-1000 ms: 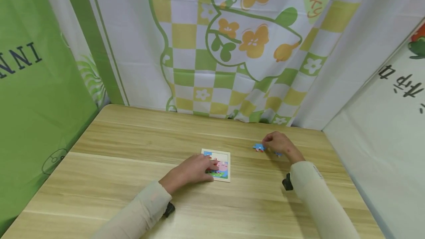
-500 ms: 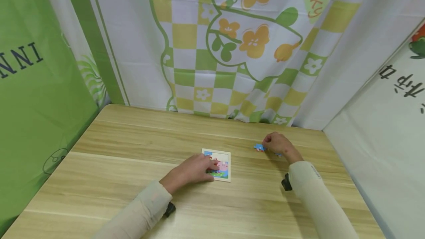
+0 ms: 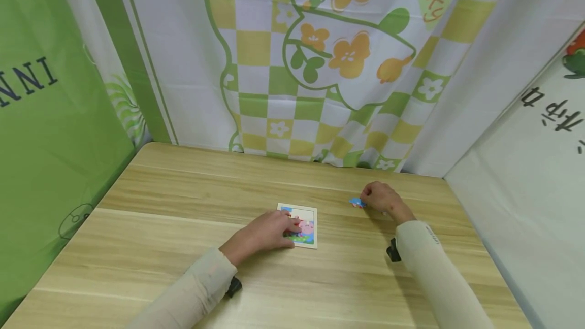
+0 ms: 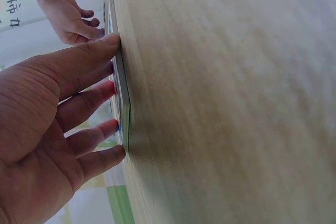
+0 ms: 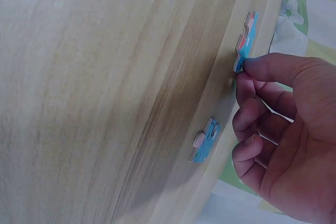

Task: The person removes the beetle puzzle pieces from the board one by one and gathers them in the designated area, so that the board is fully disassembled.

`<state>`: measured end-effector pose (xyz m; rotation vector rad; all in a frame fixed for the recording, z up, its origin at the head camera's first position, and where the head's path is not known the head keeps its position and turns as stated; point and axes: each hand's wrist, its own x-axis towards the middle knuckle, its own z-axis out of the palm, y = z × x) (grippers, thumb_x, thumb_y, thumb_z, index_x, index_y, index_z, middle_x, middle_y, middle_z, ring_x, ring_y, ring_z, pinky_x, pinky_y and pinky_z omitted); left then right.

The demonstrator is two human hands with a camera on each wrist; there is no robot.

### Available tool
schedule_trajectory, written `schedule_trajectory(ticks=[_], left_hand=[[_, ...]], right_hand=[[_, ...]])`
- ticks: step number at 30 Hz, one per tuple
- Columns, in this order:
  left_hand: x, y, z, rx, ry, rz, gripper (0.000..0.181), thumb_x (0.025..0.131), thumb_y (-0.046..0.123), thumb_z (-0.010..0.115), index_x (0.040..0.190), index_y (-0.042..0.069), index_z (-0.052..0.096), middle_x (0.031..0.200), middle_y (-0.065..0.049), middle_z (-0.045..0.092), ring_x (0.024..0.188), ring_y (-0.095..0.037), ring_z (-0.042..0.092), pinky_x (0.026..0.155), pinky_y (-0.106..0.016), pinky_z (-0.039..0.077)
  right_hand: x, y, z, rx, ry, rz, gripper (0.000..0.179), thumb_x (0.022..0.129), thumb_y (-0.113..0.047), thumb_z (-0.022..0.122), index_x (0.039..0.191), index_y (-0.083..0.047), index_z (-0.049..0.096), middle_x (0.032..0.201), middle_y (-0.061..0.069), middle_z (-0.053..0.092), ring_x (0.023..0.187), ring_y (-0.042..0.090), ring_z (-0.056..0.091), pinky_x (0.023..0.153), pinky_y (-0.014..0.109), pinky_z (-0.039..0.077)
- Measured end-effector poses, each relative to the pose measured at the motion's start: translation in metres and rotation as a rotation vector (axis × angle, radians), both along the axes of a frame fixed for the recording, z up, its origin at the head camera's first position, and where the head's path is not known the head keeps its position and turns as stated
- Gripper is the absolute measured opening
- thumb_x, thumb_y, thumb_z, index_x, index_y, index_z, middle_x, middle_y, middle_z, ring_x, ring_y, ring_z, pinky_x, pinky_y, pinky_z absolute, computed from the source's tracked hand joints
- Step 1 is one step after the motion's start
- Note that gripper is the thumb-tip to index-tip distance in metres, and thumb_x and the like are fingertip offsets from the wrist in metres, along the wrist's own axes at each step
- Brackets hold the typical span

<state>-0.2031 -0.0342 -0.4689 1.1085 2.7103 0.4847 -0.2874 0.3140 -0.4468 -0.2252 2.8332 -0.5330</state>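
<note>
A square jigsaw puzzle tray with a pale frame lies on the table, showing a pink cartoon pig and a pale unfilled area at its top. My left hand rests on its left side, covering part of the picture. In the left wrist view, the thumb and fingers touch the tray, spread and only slightly bent. To the right, my right hand pinches a blue and red jigsaw piece by one end between thumb and forefinger. The other right fingers are curled.
A second blue jigsaw piece with a pink knob lies on the wooden table, mostly hidden by the right hand in the head view. A patterned curtain hangs along the back edge, with more cloth on both sides.
The pinched jigsaw piece looks slightly more tilted than before, and the right wrist has shifted slightly left, covering more of the second piece. The left hand and tray stay put.
</note>
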Motion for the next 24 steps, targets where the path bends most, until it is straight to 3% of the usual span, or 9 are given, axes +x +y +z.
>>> schedule_trajectory(ticks=[7,12,15,21,24], left_hand=[[0.0,0.0,-0.001,0.013,0.007,-0.007,0.041,0.09,0.029,0.082,0.128,0.014,0.075,0.142,-0.002,0.064,0.135,-0.03,0.056,0.111,-0.043,0.046],[0.0,0.0,-0.001,0.012,0.015,-0.007,0.042,0.091,0.03,0.082,0.129,0.015,0.075,0.142,0.0,0.064,0.121,-0.023,0.06,0.101,-0.038,0.051],[0.001,0.0,-0.001,0.006,0.019,-0.006,0.042,0.091,0.031,0.081,0.13,0.015,0.074,0.142,0.0,0.064,0.114,-0.02,0.06,0.096,-0.036,0.052],[0.004,-0.001,0.0,-0.026,0.032,-0.004,0.043,0.094,0.033,0.078,0.133,0.017,0.072,0.146,0.001,0.062,0.121,-0.022,0.059,0.099,-0.039,0.052],[0.005,-0.002,0.0,-0.057,0.053,-0.013,0.044,0.096,0.035,0.075,0.136,0.018,0.07,0.148,0.001,0.06,0.13,-0.024,0.057,0.103,-0.043,0.051]], right_hand=[[-0.001,0.0,0.0,0.0,0.012,-0.008,0.017,0.101,-0.017,0.06,0.094,-0.006,0.071,0.084,0.004,0.066,0.072,0.019,0.053,0.065,0.033,0.043],[0.001,-0.002,0.001,-0.024,0.035,-0.025,0.015,0.1,-0.016,0.06,0.095,-0.006,0.069,0.084,0.004,0.065,0.072,0.019,0.054,0.064,0.033,0.043],[0.002,-0.007,0.003,-0.038,0.073,0.004,0.013,0.099,-0.016,0.06,0.093,-0.007,0.069,0.081,0.003,0.065,0.07,0.018,0.053,0.064,0.033,0.044],[0.011,-0.035,0.008,-0.116,0.127,0.151,0.011,0.099,-0.012,0.064,0.095,-0.005,0.071,0.082,0.002,0.069,0.072,0.014,0.059,0.07,0.035,0.049],[0.018,-0.054,0.008,-0.17,0.147,0.278,0.01,0.099,-0.008,0.064,0.099,-0.004,0.073,0.09,0.003,0.071,0.08,0.014,0.063,0.073,0.036,0.053]])
